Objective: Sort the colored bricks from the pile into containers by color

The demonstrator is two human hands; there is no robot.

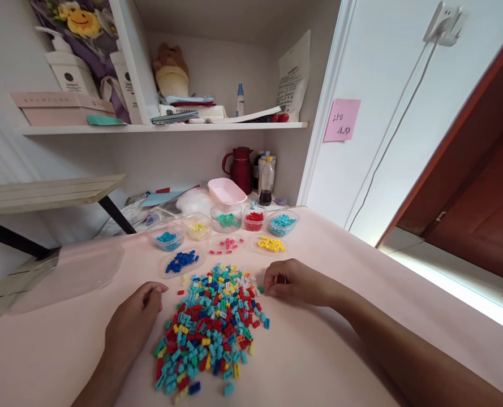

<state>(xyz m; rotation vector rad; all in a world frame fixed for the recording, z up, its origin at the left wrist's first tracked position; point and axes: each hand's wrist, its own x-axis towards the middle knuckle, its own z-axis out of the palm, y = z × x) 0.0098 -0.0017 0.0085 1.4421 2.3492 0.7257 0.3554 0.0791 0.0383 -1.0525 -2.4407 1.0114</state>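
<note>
Over a pale pink tabletop (319,350), mixed building bricks (217,322) are heaped between loosely curled left-hand fingers (134,316) and the right hand (291,280), bent beside a green brick (260,289) — whether it is pinched cannot be told. Picking-out by colour seems in hand; single-brick pinching seems called for. Beyond, colour-grouped bricks (271,243) are kept in clear containers (197,237).

A big pile of blocks (215,322) lay on the bench (319,356). The left fingers (153,299) curled left of the pile, the right fingers (276,290) right, small tubs (227,229) behind.
</note>
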